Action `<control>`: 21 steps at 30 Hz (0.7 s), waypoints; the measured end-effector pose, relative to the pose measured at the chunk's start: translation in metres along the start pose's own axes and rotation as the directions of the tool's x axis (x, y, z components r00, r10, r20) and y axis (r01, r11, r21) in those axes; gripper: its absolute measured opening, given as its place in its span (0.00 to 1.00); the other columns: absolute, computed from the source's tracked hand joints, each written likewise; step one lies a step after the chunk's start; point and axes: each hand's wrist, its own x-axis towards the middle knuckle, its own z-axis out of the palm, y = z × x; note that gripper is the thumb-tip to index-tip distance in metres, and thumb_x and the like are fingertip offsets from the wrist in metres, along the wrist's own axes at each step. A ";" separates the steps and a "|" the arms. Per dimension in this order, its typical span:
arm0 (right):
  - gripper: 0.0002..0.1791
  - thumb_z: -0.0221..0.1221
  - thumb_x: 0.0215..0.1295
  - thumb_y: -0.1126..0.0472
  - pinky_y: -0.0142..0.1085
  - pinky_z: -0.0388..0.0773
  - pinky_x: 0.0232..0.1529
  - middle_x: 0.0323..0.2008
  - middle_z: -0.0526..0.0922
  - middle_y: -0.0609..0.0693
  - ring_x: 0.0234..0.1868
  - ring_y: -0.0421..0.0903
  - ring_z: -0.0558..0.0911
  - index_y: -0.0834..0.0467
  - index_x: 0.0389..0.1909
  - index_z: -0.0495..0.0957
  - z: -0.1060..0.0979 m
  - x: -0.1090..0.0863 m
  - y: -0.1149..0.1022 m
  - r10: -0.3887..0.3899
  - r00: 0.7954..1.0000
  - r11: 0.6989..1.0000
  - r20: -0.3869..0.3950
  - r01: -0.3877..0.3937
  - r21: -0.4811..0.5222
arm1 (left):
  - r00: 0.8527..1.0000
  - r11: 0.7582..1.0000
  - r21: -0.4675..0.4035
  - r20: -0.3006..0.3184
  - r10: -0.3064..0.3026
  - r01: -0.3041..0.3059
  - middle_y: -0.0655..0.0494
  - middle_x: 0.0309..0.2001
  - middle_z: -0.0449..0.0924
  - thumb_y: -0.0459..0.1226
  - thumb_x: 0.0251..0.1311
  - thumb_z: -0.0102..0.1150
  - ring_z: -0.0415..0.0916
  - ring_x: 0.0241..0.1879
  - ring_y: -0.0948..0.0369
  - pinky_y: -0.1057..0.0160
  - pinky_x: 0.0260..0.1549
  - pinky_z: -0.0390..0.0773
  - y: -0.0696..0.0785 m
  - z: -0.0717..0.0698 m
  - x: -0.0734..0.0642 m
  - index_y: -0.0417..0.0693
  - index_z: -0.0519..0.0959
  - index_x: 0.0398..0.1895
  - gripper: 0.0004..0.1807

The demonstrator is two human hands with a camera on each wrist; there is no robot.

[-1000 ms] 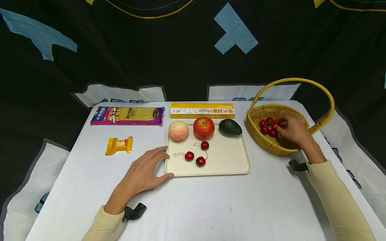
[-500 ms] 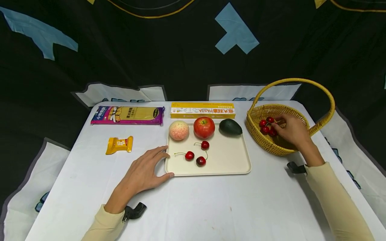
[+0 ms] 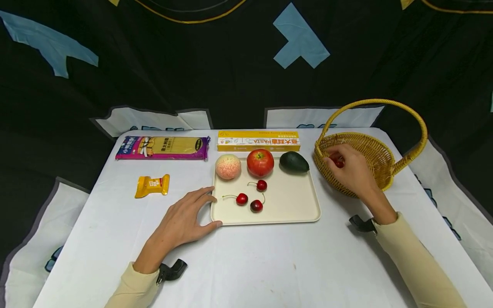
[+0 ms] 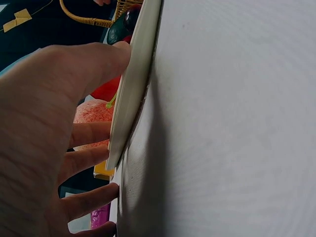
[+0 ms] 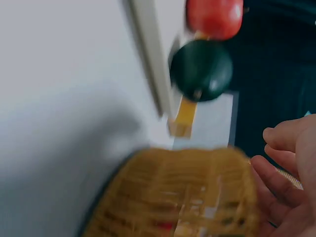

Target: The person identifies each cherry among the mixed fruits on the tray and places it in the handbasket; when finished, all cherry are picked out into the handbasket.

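Note:
My left hand (image 3: 185,220) rests at the left end of a cream tray (image 3: 289,214), its thumb and fingers spread along the rim. In the left wrist view, the thumb touches the tray wall (image 4: 133,89). Three stemmed cherries (image 3: 242,199) lie on the tray, with a peach (image 3: 228,167), a red apple (image 3: 260,163) and a dark green avocado (image 3: 294,162) behind them. My right hand (image 3: 352,169) is over the left side of a wicker basket (image 3: 379,156), fingers bent. Red cherry (image 3: 339,161) skin shows between thumb and forefinger; I cannot tell whether it is held.
A yellow pasta box (image 3: 258,141) stands behind the tray. To the left lie a purple noodle packet (image 3: 163,148) and a small yellow wrapped snack (image 3: 152,185). The basket's tall handle (image 3: 385,102) arches up behind and right of my right hand.
My right hand has moved left from the middle of the basket towards its left rim, now covering most of the cherries there. My left hand and the tray stay put.

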 end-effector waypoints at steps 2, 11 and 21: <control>0.14 0.68 0.72 0.65 0.49 0.83 0.40 0.48 0.86 0.58 0.41 0.55 0.85 0.63 0.55 0.85 0.005 0.000 -0.008 -0.023 1.000 1.000 -0.003 0.023 0.019 | 1.000 1.000 0.000 0.001 0.000 0.000 0.56 0.80 0.69 0.65 0.58 0.74 0.72 0.73 0.49 0.38 0.63 0.80 0.000 0.000 0.000 0.55 0.83 0.63 0.36; 0.14 0.71 0.69 0.66 0.49 0.84 0.41 0.46 0.87 0.57 0.41 0.55 0.86 0.63 0.53 0.85 0.027 -0.003 -0.039 -0.134 0.991 0.987 0.026 0.130 0.098 | 1.000 1.000 -0.006 0.006 0.004 -0.004 0.56 0.80 0.68 0.64 0.58 0.74 0.71 0.74 0.49 0.38 0.65 0.79 -0.001 0.000 0.000 0.54 0.83 0.63 0.37; 0.14 0.72 0.68 0.65 0.47 0.89 0.45 0.48 0.87 0.56 0.43 0.51 0.88 0.61 0.52 0.85 0.053 -0.010 -0.068 -0.240 0.965 0.958 0.108 0.217 0.186 | 1.000 1.000 -0.009 0.010 -0.001 0.001 0.56 0.79 0.69 0.64 0.58 0.74 0.70 0.76 0.48 0.37 0.66 0.78 -0.003 -0.001 -0.002 0.53 0.82 0.63 0.37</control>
